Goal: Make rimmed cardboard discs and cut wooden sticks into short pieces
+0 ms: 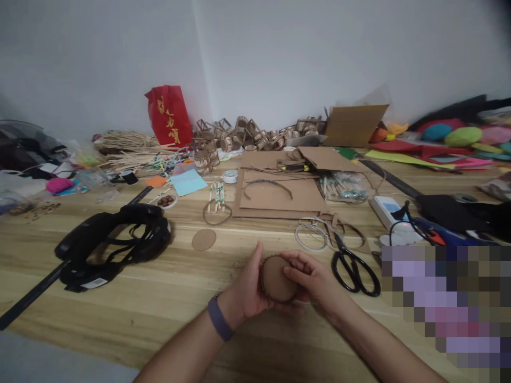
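Between my two hands is a round cardboard disc [278, 279] with a ridged, corrugated rim. My left hand [253, 284] is wrapped round its left side, thumb pointing up along the edge. On the right, my right hand [311, 276] grips the rim, with its thumb lying on the flat face. Another plain cardboard disc [204, 240] lies on the wooden table to the left. Beyond it is a thin ring of corrugated strip [217, 213]. Black-handled scissors [355, 271] rest just right of my right hand, beside a pale ring [311, 237].
A black headset-like device [115, 244] sits on the left. Cardboard sheets [279, 197] with a curved strip [268, 183] lie ahead. Small woven stick-and-cardboard pieces [249, 133], a red bag [170, 117] and a cardboard box [355, 125] stand along the wall. Coloured paper is at the right.
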The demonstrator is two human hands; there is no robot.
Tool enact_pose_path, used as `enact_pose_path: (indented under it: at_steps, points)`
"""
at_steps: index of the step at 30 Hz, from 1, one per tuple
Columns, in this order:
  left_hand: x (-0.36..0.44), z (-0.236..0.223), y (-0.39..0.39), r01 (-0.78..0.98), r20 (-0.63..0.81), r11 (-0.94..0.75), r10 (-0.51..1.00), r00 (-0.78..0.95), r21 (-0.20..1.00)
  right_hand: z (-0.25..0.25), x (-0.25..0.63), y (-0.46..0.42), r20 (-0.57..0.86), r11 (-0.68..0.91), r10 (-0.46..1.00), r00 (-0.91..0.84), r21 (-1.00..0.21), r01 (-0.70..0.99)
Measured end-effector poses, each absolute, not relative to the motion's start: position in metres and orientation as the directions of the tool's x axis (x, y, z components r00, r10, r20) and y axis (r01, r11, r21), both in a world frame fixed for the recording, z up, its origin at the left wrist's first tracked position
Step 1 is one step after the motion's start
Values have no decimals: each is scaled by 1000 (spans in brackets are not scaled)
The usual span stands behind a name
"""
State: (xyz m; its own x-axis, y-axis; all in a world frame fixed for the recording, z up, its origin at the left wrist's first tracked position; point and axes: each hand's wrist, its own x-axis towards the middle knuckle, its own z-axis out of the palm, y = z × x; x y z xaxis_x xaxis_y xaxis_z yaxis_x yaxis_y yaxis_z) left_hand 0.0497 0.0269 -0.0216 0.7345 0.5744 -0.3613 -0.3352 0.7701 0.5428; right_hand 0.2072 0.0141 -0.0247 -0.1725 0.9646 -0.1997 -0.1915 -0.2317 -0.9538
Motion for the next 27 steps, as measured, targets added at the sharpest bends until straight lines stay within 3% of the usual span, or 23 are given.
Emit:
enact_pose_path:
  at_steps: [3, 6, 9, 11, 17, 27]
  points:
    - [48, -22, 28, -345, -266, 562, 737, 622, 751, -23, 215, 19, -141, -151, 988, -61, -966, -210]
    - [45, -20, 25, -190, -51, 140, 910, 411, 972, -17, 222, 22, -83, -76, 996, 30, -982, -175]
    - [42, -20, 21, 129, 189, -257, 900, 393, 958, -10, 223, 21, -77, -64, 995, 64, -982, -179]
    - [43, -22, 19, 258, 257, -394, 862, 437, 882, -9, 222, 20, -87, -73, 994, 73, -981, -181]
    - [48, -27, 17, 280, 284, -434, 849, 446, 856, -13, 216, 17, -108, -101, 994, 25, -975, -198]
    - [46, -22, 16, 204, 162, -275, 881, 444, 939, -11, 217, 17, -67, -70, 998, -20, -987, -146]
